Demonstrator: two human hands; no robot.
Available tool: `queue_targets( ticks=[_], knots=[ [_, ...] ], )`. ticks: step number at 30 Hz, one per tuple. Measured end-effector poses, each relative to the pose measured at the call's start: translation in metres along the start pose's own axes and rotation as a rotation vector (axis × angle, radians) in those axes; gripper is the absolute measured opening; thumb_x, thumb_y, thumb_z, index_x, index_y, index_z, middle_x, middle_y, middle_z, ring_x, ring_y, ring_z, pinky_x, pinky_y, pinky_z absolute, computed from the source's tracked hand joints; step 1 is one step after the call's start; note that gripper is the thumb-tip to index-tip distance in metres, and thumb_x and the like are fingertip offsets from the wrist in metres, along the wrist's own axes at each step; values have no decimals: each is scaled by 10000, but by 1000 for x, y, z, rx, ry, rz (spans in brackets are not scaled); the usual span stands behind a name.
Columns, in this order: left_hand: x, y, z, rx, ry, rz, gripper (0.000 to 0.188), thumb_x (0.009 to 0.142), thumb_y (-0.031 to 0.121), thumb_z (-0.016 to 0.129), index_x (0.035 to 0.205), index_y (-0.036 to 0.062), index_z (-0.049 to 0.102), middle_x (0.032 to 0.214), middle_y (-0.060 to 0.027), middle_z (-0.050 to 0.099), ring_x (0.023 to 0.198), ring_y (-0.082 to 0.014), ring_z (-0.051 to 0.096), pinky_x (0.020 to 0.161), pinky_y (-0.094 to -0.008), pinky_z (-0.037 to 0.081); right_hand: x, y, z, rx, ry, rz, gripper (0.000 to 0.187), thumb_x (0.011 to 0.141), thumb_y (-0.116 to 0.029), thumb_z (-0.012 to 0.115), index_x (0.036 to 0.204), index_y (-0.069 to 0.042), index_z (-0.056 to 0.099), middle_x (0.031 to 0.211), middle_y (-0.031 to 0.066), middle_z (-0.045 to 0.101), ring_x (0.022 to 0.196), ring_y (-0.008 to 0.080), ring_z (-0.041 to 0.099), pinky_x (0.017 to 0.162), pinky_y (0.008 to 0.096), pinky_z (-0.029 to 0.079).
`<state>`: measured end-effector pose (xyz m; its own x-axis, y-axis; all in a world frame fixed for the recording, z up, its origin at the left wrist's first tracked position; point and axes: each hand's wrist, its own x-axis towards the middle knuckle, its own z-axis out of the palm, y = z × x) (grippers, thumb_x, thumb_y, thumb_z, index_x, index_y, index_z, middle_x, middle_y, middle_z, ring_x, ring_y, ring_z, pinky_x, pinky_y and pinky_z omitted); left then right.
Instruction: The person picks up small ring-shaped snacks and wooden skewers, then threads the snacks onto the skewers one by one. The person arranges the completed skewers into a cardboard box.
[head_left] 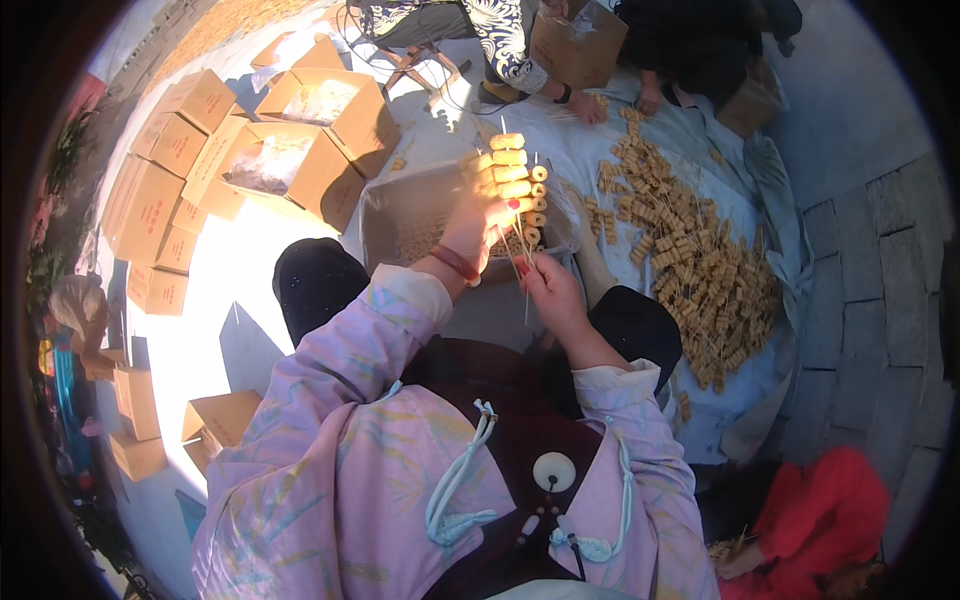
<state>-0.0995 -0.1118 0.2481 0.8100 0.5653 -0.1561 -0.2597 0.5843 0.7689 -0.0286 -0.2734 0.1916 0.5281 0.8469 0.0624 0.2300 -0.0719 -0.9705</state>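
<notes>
Several skewers threaded with short, golden, ring-like pieces (511, 158) stand upright before me, over an open carton. My left hand (480, 225) is closed around them just below and behind the pieces. Lower down, my right hand (552, 290) pinches the thin bare sticks (526, 300) of the skewers. A second column of pieces (539, 190) shows its round, hollow ends. The plastic-lined carton (374, 222) between my knees holds rows of similar pieces, partly covered by my hands.
A large heap of skewers (700, 270) lies on pale sheeting to my right. Open cartons (345, 185) with plastic liners and stacked closed cartons (150, 205) stand left. Across from me, a person's hand (588, 106) reaches toward skewers; a person in red (825, 510) sits lower right.
</notes>
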Motion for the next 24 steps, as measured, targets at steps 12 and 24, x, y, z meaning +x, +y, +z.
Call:
queue_targets(
  ticks=[12,24],
  knots=[
    [6,-6,-17,-71,-5,35,422,828,76,687,1218,80,527,1086,-29,616,970,-155,610,804,-305,507,-1,1,3,574,-1,226,193,986,-165,535,1062,-23,640,967,52,676,893,103,609,814,233,440],
    [10,-15,-32,30,150,-58,430,826,61,693,1219,90,522,1086,-32,621,969,-150,621,790,-298,507,11,-5,-9,393,326,105,213,1016,-193,496,1063,-36,631,829,23,659,708,92,582,685,240,465]
  ],
)
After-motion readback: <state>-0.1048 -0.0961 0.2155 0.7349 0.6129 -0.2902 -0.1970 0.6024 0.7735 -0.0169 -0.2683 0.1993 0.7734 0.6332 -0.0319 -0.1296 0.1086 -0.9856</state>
